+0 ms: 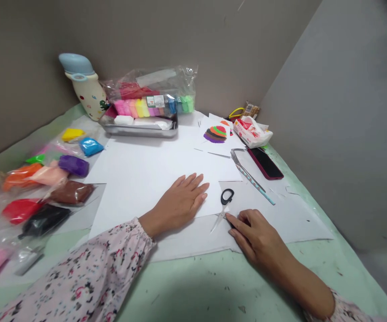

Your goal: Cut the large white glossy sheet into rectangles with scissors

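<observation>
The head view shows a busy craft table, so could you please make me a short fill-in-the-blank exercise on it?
1. The left hand lies palm ____ on the white paper.
2. The hand nearest the scissors is the person's ____ one.
3. In the picture, the bottle stands to the ____ of the metal tray.
4. The bottle's lid is light ____.

Missing words: down; right; left; blue.

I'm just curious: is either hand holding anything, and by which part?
The left hand holds nothing, flat on paper; whether the right hand grips the scissors at its fingertips cannot be told.
</observation>
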Demonstrator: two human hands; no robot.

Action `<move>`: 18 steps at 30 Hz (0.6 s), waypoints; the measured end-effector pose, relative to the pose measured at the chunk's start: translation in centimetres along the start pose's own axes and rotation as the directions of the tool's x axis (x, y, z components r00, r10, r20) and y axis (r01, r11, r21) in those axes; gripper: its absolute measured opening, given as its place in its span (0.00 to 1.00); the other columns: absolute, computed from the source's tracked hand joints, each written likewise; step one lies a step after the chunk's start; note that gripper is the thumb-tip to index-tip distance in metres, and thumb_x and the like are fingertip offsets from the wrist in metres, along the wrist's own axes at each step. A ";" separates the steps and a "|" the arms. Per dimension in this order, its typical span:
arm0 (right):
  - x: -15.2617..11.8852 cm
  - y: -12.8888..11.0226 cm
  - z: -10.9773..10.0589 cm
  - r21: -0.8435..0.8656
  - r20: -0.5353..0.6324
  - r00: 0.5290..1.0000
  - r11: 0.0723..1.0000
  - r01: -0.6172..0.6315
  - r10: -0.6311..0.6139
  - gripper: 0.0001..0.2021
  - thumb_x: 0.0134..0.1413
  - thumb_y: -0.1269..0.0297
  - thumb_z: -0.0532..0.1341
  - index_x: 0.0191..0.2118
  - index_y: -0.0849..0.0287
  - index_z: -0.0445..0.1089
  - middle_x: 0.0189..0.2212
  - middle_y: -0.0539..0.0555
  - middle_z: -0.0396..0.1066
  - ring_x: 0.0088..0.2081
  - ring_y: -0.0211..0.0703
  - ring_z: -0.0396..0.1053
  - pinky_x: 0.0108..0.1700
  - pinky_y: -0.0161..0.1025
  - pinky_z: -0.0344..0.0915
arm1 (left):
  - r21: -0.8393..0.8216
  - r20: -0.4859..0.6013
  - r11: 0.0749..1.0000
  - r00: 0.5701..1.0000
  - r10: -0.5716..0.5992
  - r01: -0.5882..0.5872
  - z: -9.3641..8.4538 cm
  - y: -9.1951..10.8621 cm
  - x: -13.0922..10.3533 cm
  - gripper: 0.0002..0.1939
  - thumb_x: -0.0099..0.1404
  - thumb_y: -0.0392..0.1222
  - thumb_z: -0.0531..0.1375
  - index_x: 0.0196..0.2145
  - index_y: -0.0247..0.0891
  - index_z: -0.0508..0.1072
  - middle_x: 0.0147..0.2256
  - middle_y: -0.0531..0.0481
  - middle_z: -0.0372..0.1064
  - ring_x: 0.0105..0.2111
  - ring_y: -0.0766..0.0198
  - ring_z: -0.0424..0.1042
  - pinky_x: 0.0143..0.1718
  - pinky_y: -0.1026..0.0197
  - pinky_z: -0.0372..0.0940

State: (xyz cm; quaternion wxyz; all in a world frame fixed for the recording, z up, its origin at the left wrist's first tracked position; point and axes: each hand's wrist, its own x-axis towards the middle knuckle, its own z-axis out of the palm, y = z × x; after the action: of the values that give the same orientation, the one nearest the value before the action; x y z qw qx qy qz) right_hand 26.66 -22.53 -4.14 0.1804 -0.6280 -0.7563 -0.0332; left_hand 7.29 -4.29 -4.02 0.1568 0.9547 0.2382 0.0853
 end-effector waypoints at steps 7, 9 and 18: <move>0.1 0.4 -0.4 0.009 0.014 0.998 0.998 0.057 -0.057 0.18 0.67 0.69 0.54 0.59 0.63 0.68 0.38 0.62 0.67 0.40 0.50 0.66 0.37 0.46 0.69 | 0.007 -0.016 1.000 1.000 -0.008 0.008 0.0 0.1 -0.1 0.30 0.77 0.54 0.36 0.67 0.43 0.60 0.71 0.49 0.47 0.71 0.57 0.44 0.69 0.49 0.40; -0.1 0.5 -0.4 0.003 0.006 0.998 0.998 0.063 -0.063 0.18 0.67 0.69 0.54 0.59 0.63 0.68 0.38 0.62 0.67 0.40 0.51 0.66 0.37 0.46 0.68 | 0.004 -0.016 1.000 1.000 -0.009 0.010 0.0 0.1 -0.1 0.30 0.77 0.54 0.36 0.67 0.43 0.60 0.71 0.50 0.47 0.70 0.57 0.44 0.69 0.49 0.41; 0.3 0.3 -0.1 -0.022 0.011 0.997 0.997 0.080 -0.080 0.17 0.67 0.71 0.54 0.58 0.67 0.68 0.37 0.62 0.65 0.40 0.51 0.64 0.38 0.47 0.68 | 0.013 -0.006 1.000 1.000 -0.006 0.006 0.0 0.1 0.0 0.30 0.77 0.54 0.36 0.68 0.43 0.59 0.71 0.49 0.46 0.71 0.57 0.42 0.69 0.49 0.39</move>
State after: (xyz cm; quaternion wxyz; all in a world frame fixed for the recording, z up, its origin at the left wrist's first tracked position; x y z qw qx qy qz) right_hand 26.90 -22.20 -3.99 0.1679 -0.5993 -0.7814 -0.0454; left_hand 7.30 -4.41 -4.01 0.1502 0.9547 0.2419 0.0860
